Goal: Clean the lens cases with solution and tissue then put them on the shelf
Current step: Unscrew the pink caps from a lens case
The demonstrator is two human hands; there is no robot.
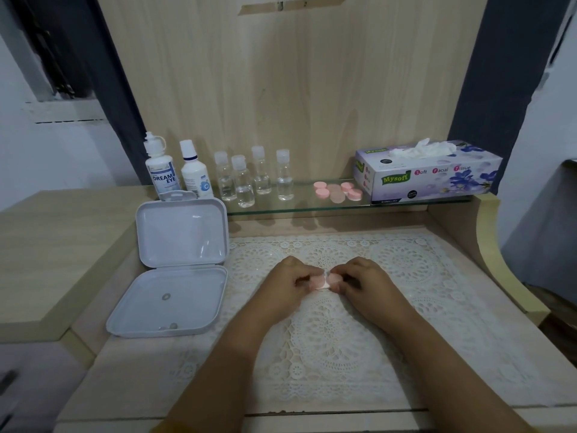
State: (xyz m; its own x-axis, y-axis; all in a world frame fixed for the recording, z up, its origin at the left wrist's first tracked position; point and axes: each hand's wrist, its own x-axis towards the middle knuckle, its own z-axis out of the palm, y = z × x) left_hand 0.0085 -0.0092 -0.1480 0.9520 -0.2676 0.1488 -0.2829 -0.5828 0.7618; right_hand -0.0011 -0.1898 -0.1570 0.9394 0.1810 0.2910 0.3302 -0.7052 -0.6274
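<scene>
A small pink lens case (325, 281) lies on the lace mat (406, 276) in the middle of the table. My left hand (292, 284) pinches its left cap and my right hand (359, 282) pinches its right cap. On the glass shelf (299, 206) behind lie more pink lens cases (338, 192), beside a tissue box (427, 171) at the right. Two solution bottles (160, 170) (194, 171) stand at the shelf's left end.
An open white plastic box (175, 270) lies at the left of the mat with small items in its base. Several small clear bottles (254, 176) stand in the middle of the shelf. A wooden panel rises behind the shelf.
</scene>
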